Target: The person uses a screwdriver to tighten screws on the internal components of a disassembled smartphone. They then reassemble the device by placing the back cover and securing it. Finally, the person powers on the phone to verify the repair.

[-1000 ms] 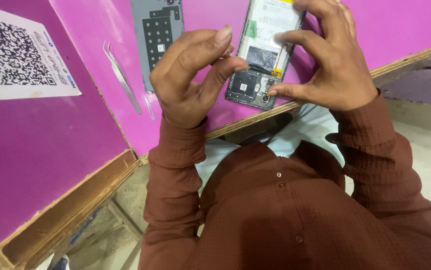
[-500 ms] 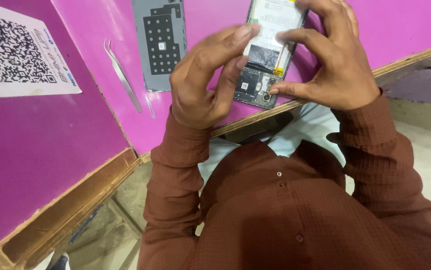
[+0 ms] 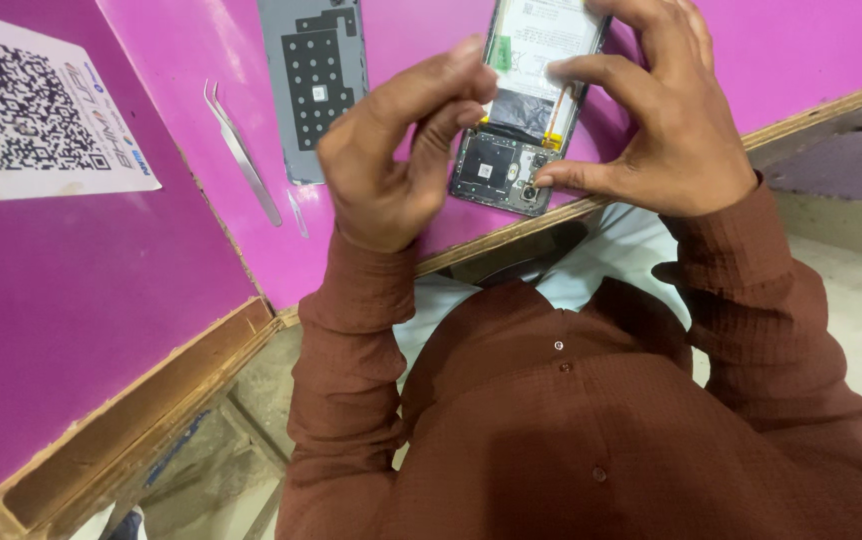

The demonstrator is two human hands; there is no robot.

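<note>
Our right hand (image 3: 676, 130) gripped the opened phone (image 3: 531, 110) at its edges, thumb on the lower corner, forefinger across the battery (image 3: 541, 30). Our left hand (image 3: 391, 160) pinched thumb and forefinger together at the phone's left edge. The phone lay on the pink table (image 3: 81, 290), near its front edge. Left of it: grey back cover (image 3: 313, 85), steel tweezers (image 3: 241, 150), and a white rectangular code card (image 3: 36, 110) at the far-left corner.

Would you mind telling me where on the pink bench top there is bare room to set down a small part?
Free: the pink bench top below the code card, left of the tweezers. Also the strip at top right, beyond the right hand. Crowded: around the opened phone, the grey back cover and the left hand.
</note>
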